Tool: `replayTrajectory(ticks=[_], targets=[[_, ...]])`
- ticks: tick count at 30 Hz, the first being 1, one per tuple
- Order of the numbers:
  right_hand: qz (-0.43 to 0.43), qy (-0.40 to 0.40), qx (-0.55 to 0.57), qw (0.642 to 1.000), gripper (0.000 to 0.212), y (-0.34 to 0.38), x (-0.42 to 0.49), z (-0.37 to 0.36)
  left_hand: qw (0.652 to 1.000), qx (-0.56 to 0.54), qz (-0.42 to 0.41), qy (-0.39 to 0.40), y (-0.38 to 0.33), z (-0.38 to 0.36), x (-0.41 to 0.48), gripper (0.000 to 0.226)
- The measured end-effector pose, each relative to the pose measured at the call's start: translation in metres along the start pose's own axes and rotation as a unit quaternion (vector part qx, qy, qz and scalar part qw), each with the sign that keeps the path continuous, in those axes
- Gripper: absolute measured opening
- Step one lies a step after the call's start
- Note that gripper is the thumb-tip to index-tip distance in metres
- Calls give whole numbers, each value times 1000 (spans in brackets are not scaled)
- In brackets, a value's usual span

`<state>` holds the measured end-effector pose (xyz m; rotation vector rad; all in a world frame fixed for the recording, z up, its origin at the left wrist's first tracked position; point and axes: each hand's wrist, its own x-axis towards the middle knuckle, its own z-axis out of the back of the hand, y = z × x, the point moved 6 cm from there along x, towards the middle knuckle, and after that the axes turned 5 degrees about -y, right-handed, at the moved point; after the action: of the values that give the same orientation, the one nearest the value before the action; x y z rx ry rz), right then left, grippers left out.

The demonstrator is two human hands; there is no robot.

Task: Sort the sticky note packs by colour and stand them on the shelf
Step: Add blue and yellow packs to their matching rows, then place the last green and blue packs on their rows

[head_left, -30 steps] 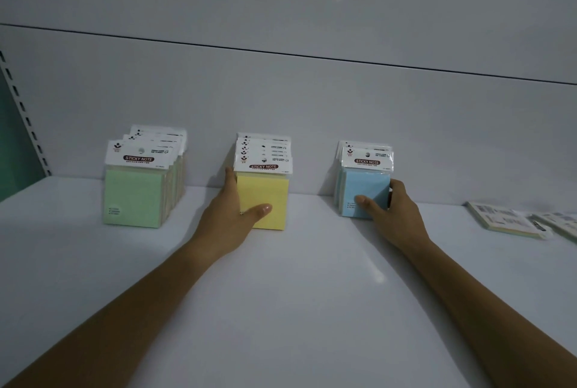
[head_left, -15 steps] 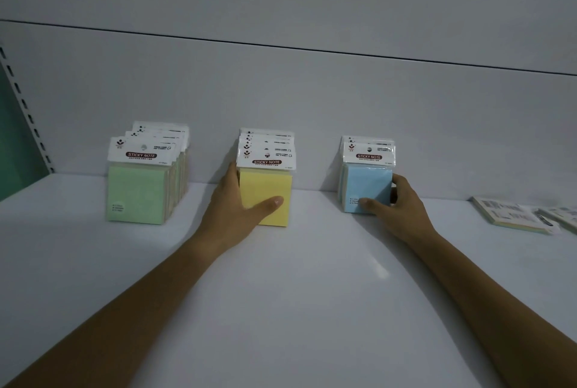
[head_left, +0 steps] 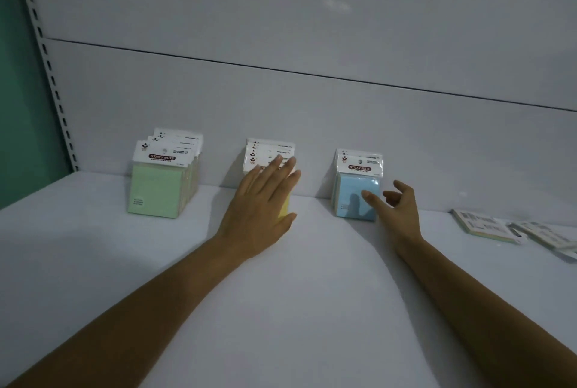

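Note:
Three rows of sticky note packs stand upright against the back wall of the white shelf (head_left: 296, 309). Green packs (head_left: 156, 191) are on the left, yellow packs (head_left: 265, 153) in the middle, blue packs (head_left: 356, 194) on the right. My left hand (head_left: 262, 209) lies with straight fingers flat across the front yellow pack and hides most of it. My right hand (head_left: 399, 209) hovers just right of the blue packs with loosely spread fingers, holding nothing; only its thumb tip comes near the front pack.
Several more packs (head_left: 487, 225) lie flat at the shelf's right edge. A perforated upright post (head_left: 46, 69) and a green wall stand at the left. The grey back panel rises behind the rows.
My left hand moved from gripping the yellow row's side to lying flat over its front. My right hand let go of the blue packs and drew slightly away. The camera view shifted.

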<state>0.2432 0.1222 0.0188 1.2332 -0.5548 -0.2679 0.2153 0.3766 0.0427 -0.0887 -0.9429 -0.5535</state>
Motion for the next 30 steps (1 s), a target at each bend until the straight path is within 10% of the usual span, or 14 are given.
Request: replayTrajectory(ticks=[7,20,27,30], targets=[[-14,-11,10,1000,60,-1,-15,22,992,-13,-125,32,-70,4,11,57],[-4,7,30,1000,11,-37,16,190,952,-255,46,161,-260,-52,97,77],[90,-40,-174,980,6,-80,86,312,911,-245,149,296,-362,-132,138,82],[102,76,-289,949,48,-104,119,318,911,-193,207,301,-366,-160,144,82]])
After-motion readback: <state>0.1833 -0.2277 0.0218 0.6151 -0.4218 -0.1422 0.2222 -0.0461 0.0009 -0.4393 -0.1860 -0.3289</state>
